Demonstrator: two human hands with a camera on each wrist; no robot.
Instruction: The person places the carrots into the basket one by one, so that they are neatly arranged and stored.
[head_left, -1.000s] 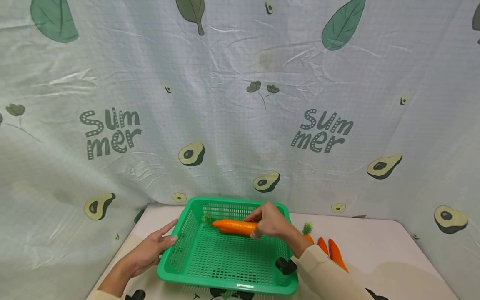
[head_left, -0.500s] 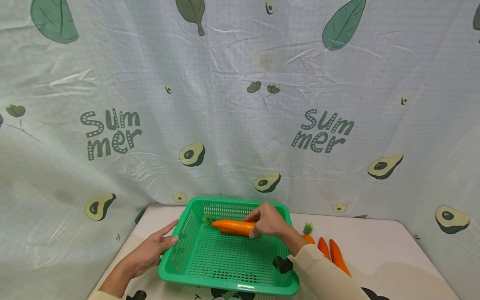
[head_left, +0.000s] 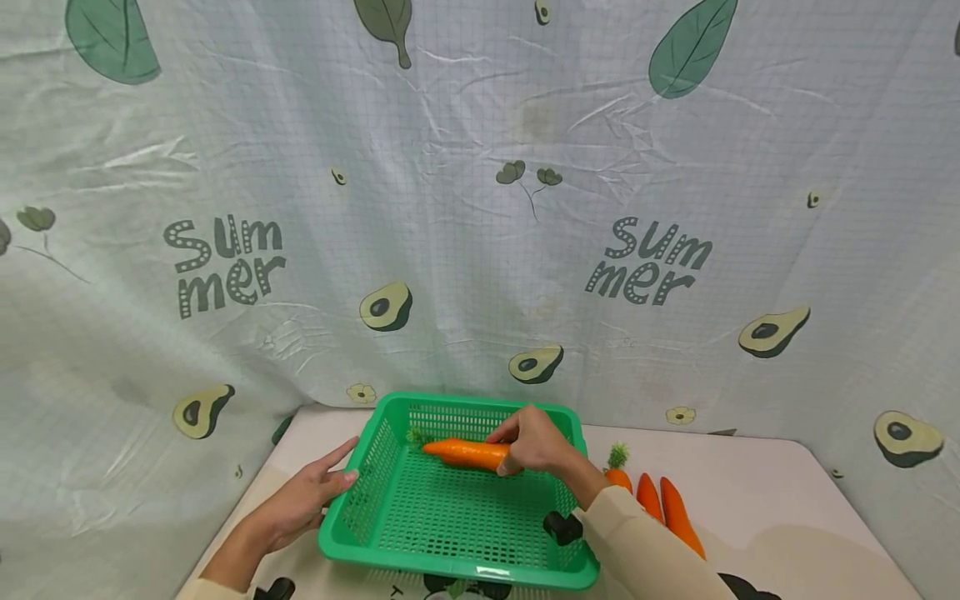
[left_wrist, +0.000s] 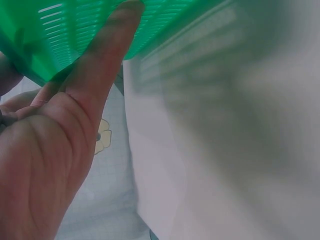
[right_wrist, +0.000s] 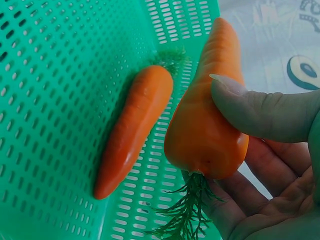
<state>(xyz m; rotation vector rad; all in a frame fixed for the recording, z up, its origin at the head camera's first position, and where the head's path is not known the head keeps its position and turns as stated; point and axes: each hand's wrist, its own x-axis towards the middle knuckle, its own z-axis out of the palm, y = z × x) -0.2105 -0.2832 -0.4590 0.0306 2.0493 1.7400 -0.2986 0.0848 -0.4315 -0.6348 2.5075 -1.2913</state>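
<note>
My right hand (head_left: pixel 536 442) is inside a green plastic basket (head_left: pixel 457 571), holding a carrot (head_left: pixel 465 451) between thumb and fingers. In the right wrist view the held carrot (right_wrist: pixel 210 120) points its tip away, its leafy top (right_wrist: pixel 187 210) hanging toward the wrist. Beside it a second carrot (right_wrist: pixel 135 127) lies in the basket, leafy end at the far side; the head view mostly hides it behind the held one. My left hand (head_left: pixel 300 504) touches the basket's left side with fingers extended. One straight finger (left_wrist: pixel 107 55) meets the slotted outer wall in the left wrist view.
Right of the basket, several carrots (head_left: pixel 681 517) lie on the pale table (head_left: pixel 765 492), partly behind the right sleeve (head_left: pixel 645 546). A printed curtain (head_left: pixel 465 250) stands behind the table and along its sides.
</note>
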